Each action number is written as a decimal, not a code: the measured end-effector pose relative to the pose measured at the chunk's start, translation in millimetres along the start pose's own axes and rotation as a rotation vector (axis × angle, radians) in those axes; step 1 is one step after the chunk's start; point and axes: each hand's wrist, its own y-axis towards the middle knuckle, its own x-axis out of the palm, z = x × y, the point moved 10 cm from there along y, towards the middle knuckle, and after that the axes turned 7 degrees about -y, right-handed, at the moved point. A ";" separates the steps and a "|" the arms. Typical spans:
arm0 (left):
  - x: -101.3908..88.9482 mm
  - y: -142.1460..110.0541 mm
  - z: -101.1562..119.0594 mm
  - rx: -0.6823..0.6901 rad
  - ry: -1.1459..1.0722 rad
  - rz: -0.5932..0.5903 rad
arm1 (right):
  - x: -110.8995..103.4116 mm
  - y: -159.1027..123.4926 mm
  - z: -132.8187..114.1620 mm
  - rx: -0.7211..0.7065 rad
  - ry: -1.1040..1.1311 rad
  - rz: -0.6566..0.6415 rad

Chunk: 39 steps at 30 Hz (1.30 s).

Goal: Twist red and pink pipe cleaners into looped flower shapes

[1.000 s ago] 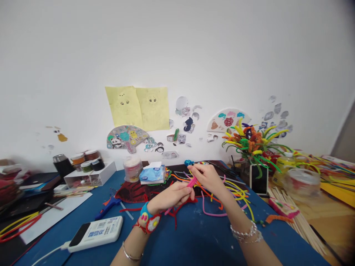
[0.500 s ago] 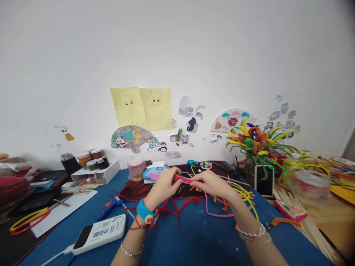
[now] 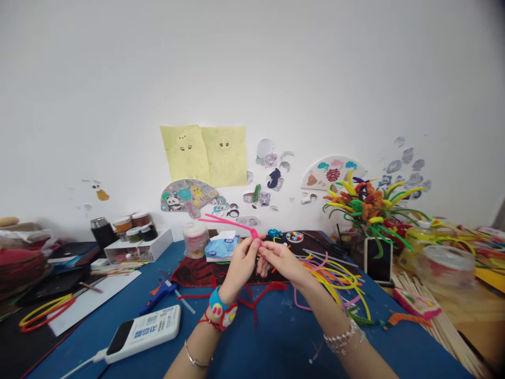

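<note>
Pinching a pink pipe cleaner [image 3: 253, 231], the left hand [image 3: 241, 264] and the right hand [image 3: 286, 263] are close together above the desk [image 3: 252, 355], the fingers of both narrowed on it. Its two long ends point out to the left, past the tissue pack [image 3: 221, 248]. Red pipe cleaners [image 3: 253, 305] lie on the desk near the hands, and yellow pipe cleaners [image 3: 345, 279] lie in a loose pile at the right.
</note>
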 end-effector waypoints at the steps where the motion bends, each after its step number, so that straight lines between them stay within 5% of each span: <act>1: -0.9 0.0 -2.7 -0.026 -0.067 0.014 | 4.8 0.4 1.0 -0.001 0.010 -0.008; 7: -10.5 -3.7 -14.0 -0.123 -0.308 0.135 | 11.2 -0.6 4.1 -0.002 -0.105 -0.053; 11: -14.1 -1.5 -11.8 -0.090 -0.354 0.123 | -5.2 -8.0 -22.5 -0.157 -0.574 0.127; 15: -14.3 0.5 -6.9 -0.085 -0.164 0.023 | -18.3 -29.6 -70.7 -0.449 -1.002 0.460; 21: 11.9 -7.3 -15.1 -0.136 0.087 -0.207 | -10.8 -39.2 -81.0 -0.664 -1.525 0.464; 27: 29.2 -15.8 -21.2 -0.166 0.132 -0.358 | -12.2 -44.7 -77.2 -0.754 -1.636 0.443; 39: 30.9 -12.2 -31.8 -0.261 -0.266 -0.312 | -21.1 -46.0 -66.5 -0.810 -1.586 0.475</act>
